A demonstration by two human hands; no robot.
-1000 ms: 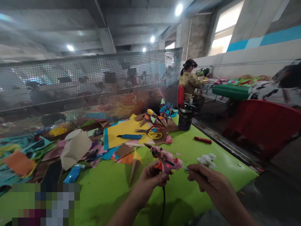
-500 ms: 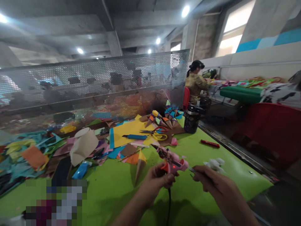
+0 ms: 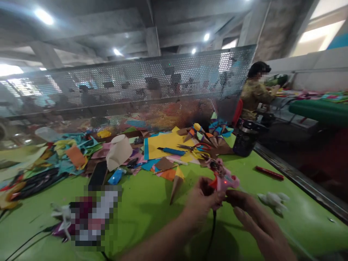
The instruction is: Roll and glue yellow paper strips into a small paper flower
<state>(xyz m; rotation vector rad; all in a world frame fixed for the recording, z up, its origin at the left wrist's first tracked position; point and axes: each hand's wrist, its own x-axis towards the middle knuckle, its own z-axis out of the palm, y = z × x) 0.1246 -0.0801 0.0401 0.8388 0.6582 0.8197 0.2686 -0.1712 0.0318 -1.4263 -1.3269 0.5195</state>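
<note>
My left hand (image 3: 205,197) is closed round the handle of a pink hot glue gun (image 3: 225,179), whose small red light is lit. The nozzle points up and away to the left, and a black cord hangs below the handle. My right hand (image 3: 254,217) is at the rear of the glue gun with its fingers stretched out; the fingertips look to touch it or lie just behind it. On the green table to the left rests a brown paper cone with a yellow tip (image 3: 177,183). A white crumpled wad (image 3: 274,203) lies right of my right hand.
Scissors (image 3: 194,146) and a blue cutter (image 3: 172,151) lie on yellow paper. Paper cones (image 3: 209,136) stand piled beside a dark tumbler (image 3: 246,137). A red marker (image 3: 269,173) is near the right edge. Paper scraps (image 3: 76,156) and a phone (image 3: 98,175) occupy the left. A person (image 3: 257,90) sits beyond.
The view has turned left, so things appear further right. My right hand has moved in against the glue gun; the thin piece it pinched behind the gun no longer shows in its fingers.
</note>
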